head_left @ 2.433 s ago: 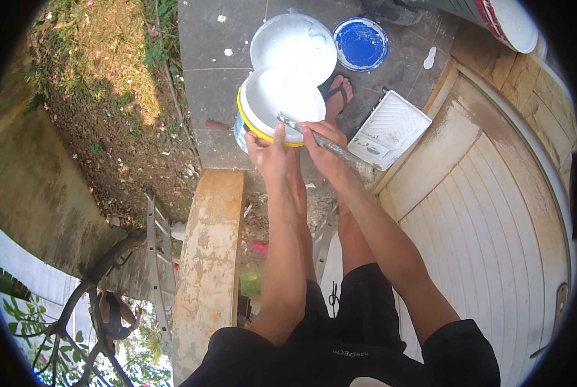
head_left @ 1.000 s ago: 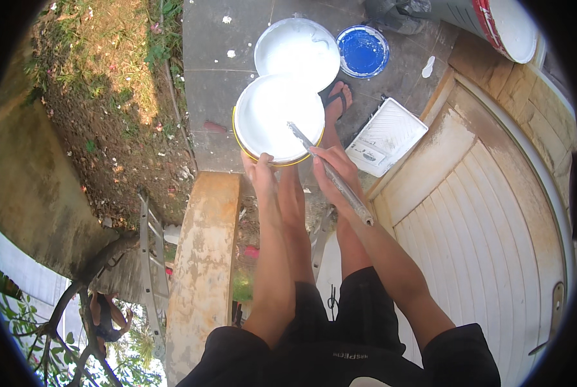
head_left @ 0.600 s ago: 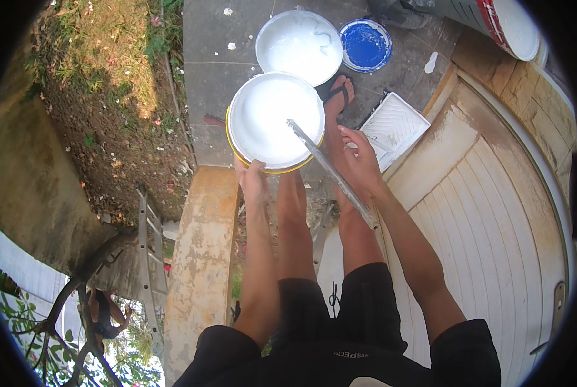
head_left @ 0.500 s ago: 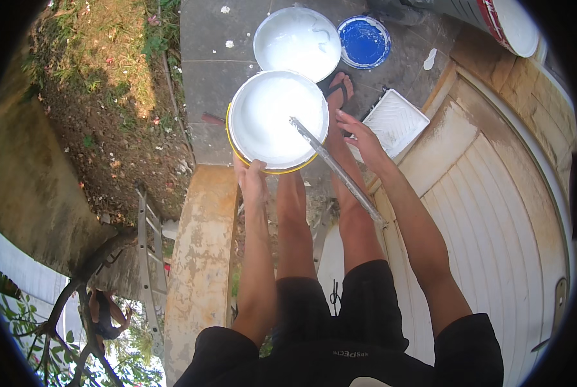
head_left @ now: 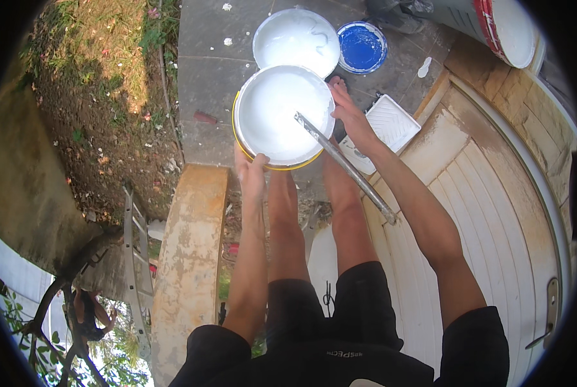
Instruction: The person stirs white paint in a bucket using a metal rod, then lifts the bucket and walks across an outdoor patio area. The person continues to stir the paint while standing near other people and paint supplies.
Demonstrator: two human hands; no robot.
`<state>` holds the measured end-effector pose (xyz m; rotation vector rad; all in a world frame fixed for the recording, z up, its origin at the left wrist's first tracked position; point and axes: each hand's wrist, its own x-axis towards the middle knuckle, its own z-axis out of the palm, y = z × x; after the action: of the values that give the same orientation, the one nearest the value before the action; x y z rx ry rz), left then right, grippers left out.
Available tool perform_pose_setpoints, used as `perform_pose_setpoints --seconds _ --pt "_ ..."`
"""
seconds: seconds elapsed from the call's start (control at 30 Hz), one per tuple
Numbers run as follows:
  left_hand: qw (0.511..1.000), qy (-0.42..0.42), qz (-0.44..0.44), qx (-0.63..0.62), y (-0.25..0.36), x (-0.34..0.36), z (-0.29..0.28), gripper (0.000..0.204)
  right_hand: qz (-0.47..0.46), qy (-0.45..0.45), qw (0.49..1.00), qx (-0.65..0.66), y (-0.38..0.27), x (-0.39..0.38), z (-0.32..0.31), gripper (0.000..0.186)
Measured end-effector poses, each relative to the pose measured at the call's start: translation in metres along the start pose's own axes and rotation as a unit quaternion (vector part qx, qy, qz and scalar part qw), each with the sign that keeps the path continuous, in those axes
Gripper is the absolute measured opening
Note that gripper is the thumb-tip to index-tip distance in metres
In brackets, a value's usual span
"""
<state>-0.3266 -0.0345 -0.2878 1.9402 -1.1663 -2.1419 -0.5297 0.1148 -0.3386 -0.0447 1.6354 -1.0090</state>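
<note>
Across the shirt (head_left: 288,369) sits pale lettering (head_left: 344,353); left grip (head_left: 252,173) clasps the bucket (head_left: 239,132), right grip (head_left: 355,122) touches it, hold unclear.

Outdoor setting. Upper centre: gray tiled floor (head_left: 208,84), spotted with white. Upper left: soil and grass (head_left: 98,138), with 1 sunlit patch (head_left: 126,61) amid shade. Left edge: a stained brown wall (head_left: 24,180). Lower left: dark tree branches (head_left: 43,303) against bright daylight; 1 metal ladder (head_left: 130,248), left of a peeling, ochre-stained wall (head_left: 188,264). Right: a white slatted door (head_left: 478,238) with a metal handle (head_left: 551,306). Upper right: tan stone blocks (head_left: 524,97).
</note>
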Motion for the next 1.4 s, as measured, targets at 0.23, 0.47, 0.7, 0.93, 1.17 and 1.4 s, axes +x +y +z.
perform_pose_setpoints --seconds 0.23,0.47,0.7,0.93,1.17,1.4 --pt "0.999 -0.014 0.030 0.003 0.006 0.002 -0.009 0.076 -0.004 -0.081 0.987 0.136 0.001 0.031 0.001 0.074" --pt "0.998 -0.027 0.016 0.046 0.007 0.001 -0.022 0.076 0.013 -0.128 0.975 0.183 -0.002 0.053 0.006 0.077" --pt "0.996 -0.040 0.029 0.074 0.021 -0.006 -0.029 0.066 0.076 -0.137 0.935 0.317 -0.009 0.059 0.018 0.081" --pt "0.998 -0.019 0.017 0.060 0.024 -0.011 -0.030 0.057 0.068 -0.172 0.942 0.280 -0.013 0.075 0.024 0.068" --pt "0.996 -0.027 0.029 0.084 0.020 -0.005 -0.033 0.050 -0.060 -0.129 0.983 0.115 -0.006 0.094 0.010 0.040" --pt "1.000 0.005 0.002 0.004 0.001 0.003 -0.056 0.060 -0.079 -0.147 0.953 0.251 -0.061 0.114 -0.022 0.033"
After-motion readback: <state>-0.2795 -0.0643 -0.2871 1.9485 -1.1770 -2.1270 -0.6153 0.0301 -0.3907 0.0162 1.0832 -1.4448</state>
